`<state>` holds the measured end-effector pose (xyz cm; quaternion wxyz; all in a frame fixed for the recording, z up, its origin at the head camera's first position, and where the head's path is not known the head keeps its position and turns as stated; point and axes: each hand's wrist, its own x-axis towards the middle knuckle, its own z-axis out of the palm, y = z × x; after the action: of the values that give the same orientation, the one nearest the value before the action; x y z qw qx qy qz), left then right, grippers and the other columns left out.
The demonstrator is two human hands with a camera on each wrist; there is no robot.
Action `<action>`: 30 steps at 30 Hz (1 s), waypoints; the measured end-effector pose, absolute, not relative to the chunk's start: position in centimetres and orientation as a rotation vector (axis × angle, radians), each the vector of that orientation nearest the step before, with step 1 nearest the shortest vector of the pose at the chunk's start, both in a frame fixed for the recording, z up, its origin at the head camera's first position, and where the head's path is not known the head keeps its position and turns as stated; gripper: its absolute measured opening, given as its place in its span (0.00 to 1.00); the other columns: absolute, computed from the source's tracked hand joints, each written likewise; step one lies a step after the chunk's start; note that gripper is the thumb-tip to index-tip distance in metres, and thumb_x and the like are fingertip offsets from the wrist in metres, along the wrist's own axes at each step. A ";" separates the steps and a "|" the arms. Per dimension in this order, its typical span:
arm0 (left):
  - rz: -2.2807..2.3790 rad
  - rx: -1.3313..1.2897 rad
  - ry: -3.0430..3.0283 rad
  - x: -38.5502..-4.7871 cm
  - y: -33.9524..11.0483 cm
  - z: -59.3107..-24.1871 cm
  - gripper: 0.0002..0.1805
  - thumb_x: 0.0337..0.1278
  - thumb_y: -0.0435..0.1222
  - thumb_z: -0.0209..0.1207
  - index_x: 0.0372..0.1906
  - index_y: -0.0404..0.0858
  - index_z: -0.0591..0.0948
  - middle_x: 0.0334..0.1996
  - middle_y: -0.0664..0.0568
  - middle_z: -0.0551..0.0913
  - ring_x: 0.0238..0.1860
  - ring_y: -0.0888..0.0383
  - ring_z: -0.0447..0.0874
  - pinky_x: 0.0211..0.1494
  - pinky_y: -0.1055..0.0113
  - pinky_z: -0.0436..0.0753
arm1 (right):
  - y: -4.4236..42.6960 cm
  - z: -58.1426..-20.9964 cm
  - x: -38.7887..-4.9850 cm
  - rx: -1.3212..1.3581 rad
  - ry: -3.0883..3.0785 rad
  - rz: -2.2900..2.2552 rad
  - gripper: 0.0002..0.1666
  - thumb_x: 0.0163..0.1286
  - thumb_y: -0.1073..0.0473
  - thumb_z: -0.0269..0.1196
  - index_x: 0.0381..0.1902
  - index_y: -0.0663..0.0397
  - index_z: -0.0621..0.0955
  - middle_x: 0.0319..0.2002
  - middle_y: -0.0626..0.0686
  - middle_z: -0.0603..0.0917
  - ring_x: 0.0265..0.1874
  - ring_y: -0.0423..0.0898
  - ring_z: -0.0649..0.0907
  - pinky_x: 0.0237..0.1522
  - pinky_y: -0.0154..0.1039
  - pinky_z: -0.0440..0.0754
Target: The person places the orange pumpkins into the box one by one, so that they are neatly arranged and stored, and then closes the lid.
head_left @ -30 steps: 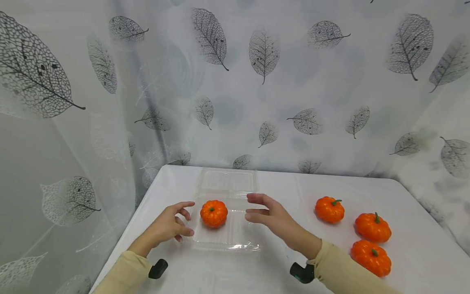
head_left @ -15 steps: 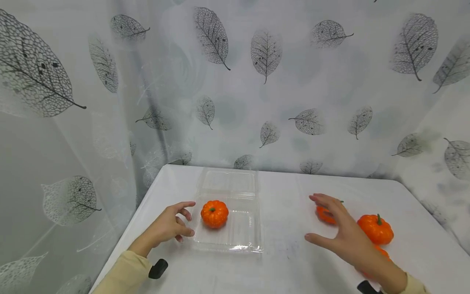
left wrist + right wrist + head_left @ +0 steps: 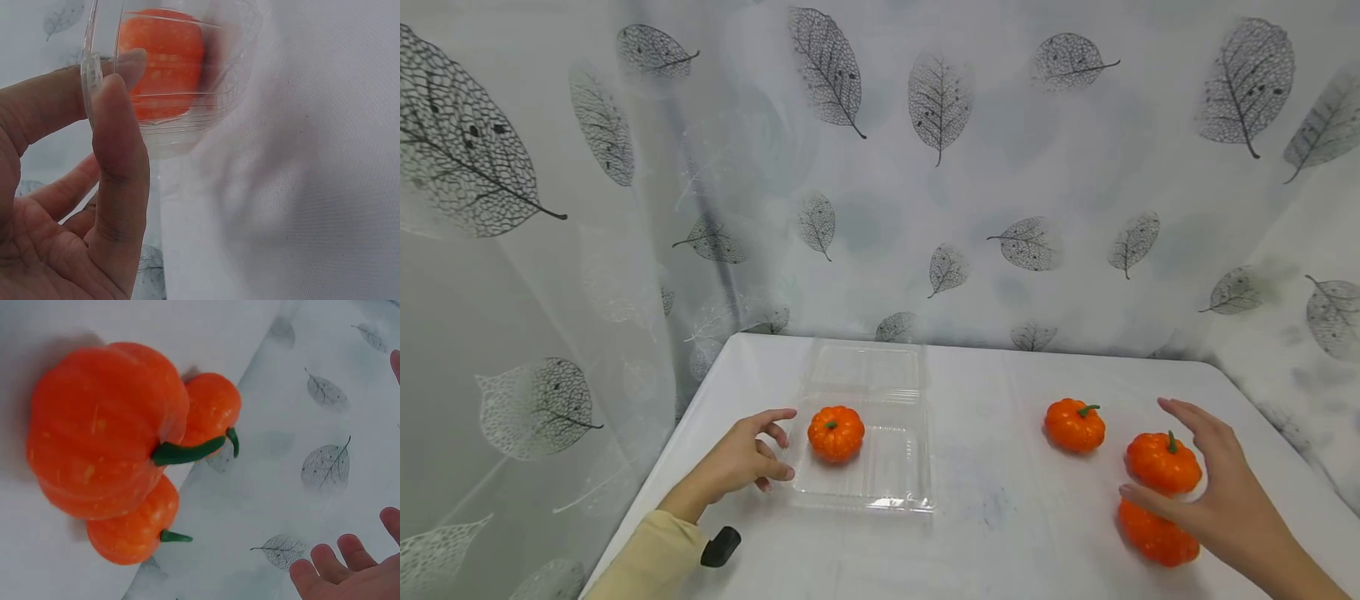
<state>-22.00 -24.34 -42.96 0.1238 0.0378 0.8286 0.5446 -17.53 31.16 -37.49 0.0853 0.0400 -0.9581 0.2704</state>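
Note:
A small orange pumpkin (image 3: 837, 434) with a green stem sits in the left part of a clear plastic clamshell box (image 3: 898, 467), whose lid lies back. At the box's left edge is my left hand (image 3: 741, 458), thumb and index finger spread apart in the head view. In the left wrist view, the thumb (image 3: 119, 137) overlaps the box's rim, and contact is hard to judge. My right hand (image 3: 1225, 492) is spread above the right-hand pumpkins, holding nothing. Nearest it are a front pumpkin (image 3: 1157, 537), partly covered by the hand, and another pumpkin (image 3: 1157, 462) behind.
A further pumpkin (image 3: 1074, 426) lies left of that pair, towards the back. The white table (image 3: 1000, 533) ends at a leaf-printed curtain (image 3: 880, 167) behind and at the sides.
My right hand has moved from beside the box, rightward across the table, to above the loose pumpkins. My left hand stays at the box's left edge.

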 end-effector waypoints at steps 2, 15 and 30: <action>1.588 0.110 2.419 -22.0 -24.4 -43.0 0.49 0.42 0.22 0.75 0.74 0.34 0.66 0.44 0.41 0.74 0.24 0.46 0.79 0.24 0.59 0.84 | 31.9 -37.5 -17.6 0.061 -2.883 0.765 0.74 0.53 0.40 0.79 0.81 0.55 0.45 0.74 0.76 0.44 0.59 0.77 0.58 0.41 0.81 0.69; 1.584 0.101 2.425 -21.9 -24.5 -42.8 0.48 0.43 0.22 0.75 0.74 0.33 0.66 0.44 0.40 0.74 0.24 0.48 0.79 0.24 0.60 0.84 | 36.0 -40.0 -17.7 0.022 -2.942 0.722 0.80 0.50 0.44 0.81 0.78 0.69 0.40 0.68 0.82 0.44 0.57 0.77 0.58 0.47 0.78 0.69; 1.583 0.108 2.415 -22.0 -24.4 -42.8 0.48 0.43 0.22 0.75 0.74 0.34 0.66 0.44 0.41 0.74 0.23 0.46 0.79 0.24 0.59 0.84 | 38.1 -43.9 -17.6 -0.298 -3.302 1.103 0.80 0.57 0.37 0.75 0.70 0.85 0.35 0.62 0.84 0.46 0.57 0.81 0.61 0.52 0.66 0.78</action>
<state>-21.96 -24.36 -42.81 0.1259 0.0369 0.8291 0.5435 -17.55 38.09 -43.91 -0.1752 -0.0840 -0.9304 0.3107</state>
